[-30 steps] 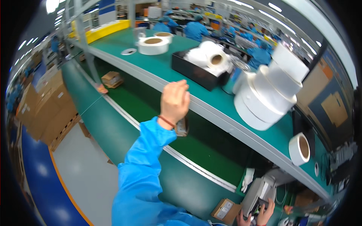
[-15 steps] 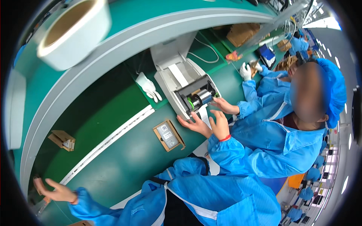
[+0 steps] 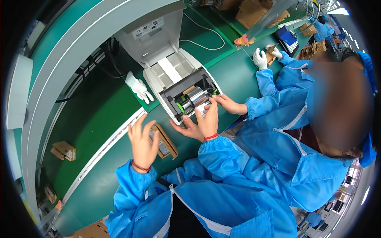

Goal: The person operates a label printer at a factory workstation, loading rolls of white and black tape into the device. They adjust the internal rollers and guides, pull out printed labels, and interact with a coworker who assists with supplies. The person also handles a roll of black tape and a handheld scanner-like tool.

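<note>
A grey-white label printer stands on the green bench with its lid raised. Inside it lies a shiny dark ribbon roll between green hubs. My right hand, with a red cord at the wrist, is at the printer's front edge by the roll, thumb and fingers apart. Near the printer's lower left corner, my left hand is raised with spread fingers and holds nothing. It partly covers an open cardboard box with a grey item inside. A co-worker's hands touch the printer's front from both sides.
A white glove lies left of the printer. Small cardboard boxes rest on the dark green strip beyond the white rail. A curved grey frame arches at left. Another gloved person works at far right.
My left hand has come from the far lower left to beside the printer. My right hand has moved up against the printer's front. The view has shifted, and the white roll is out of sight.
</note>
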The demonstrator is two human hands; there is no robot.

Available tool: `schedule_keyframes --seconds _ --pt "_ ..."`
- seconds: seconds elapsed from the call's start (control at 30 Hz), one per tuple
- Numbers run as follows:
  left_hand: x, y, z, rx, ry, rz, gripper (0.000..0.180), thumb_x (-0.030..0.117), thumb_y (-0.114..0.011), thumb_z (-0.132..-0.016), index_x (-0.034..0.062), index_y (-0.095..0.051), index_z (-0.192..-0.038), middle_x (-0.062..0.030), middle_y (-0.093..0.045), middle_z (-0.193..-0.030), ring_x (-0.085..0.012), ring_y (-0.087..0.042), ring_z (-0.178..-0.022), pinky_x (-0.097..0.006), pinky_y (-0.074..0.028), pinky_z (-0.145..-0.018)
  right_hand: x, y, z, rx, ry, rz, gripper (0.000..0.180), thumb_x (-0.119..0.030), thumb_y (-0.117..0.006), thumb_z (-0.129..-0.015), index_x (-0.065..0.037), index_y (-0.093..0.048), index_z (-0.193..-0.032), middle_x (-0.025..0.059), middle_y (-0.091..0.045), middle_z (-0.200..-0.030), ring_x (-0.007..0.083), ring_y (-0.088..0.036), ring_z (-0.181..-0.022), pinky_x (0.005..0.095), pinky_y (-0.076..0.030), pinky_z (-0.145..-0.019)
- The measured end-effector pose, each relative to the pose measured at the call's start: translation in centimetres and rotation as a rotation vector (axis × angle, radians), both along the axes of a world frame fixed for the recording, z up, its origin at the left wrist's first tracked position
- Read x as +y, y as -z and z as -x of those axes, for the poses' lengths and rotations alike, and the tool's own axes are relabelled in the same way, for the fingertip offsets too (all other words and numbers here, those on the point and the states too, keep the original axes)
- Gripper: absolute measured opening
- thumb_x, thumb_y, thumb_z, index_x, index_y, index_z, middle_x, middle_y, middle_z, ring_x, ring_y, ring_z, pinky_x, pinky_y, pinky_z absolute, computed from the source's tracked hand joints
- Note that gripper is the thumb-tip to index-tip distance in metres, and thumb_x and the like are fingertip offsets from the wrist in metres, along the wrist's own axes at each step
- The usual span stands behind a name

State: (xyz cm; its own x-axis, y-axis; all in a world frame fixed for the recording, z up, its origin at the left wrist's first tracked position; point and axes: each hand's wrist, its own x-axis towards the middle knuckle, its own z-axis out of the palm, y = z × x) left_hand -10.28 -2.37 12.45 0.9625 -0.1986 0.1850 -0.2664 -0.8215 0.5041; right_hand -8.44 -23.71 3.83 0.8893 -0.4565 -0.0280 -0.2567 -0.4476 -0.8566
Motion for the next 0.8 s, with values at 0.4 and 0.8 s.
schedule_keyframes --seconds 0.4,0.8 --pt "-1.1 2.6 0.5 0.1 0.034 -0.019 0.027 0.011 -0.059 -0.077 0.0086 -0.057 -0.104 -0.0129 -0.044 -0.124 -0.0322 -0.039 -0.117 -0.049 -0.018 -0.104 0.3 0.6 -1.4 -0.028 0.013 0.213 0.063 -0.016 -0.075 -0.063 -0.004 -0.043 -0.116 0.0158 -0.045 -0.109 0.0346 -0.044 -0.103 0.0434 -0.037 -0.084" --pt "2.8 5.3 2.7 0.199 -0.067 -0.018 0.027 0.01 -0.059 -0.077 0.0093 -0.056 -0.104 -0.0109 -0.042 -0.126 -0.0308 -0.038 -0.119 -0.055 -0.019 -0.102 -0.6 0.0 2.9 -0.092 -0.09 0.185 0.066 -0.009 -0.065 -0.072 0.002 -0.032 -0.128 0.0217 -0.041 -0.115 0.0311 -0.045 -0.104 0.0382 -0.038 -0.089"
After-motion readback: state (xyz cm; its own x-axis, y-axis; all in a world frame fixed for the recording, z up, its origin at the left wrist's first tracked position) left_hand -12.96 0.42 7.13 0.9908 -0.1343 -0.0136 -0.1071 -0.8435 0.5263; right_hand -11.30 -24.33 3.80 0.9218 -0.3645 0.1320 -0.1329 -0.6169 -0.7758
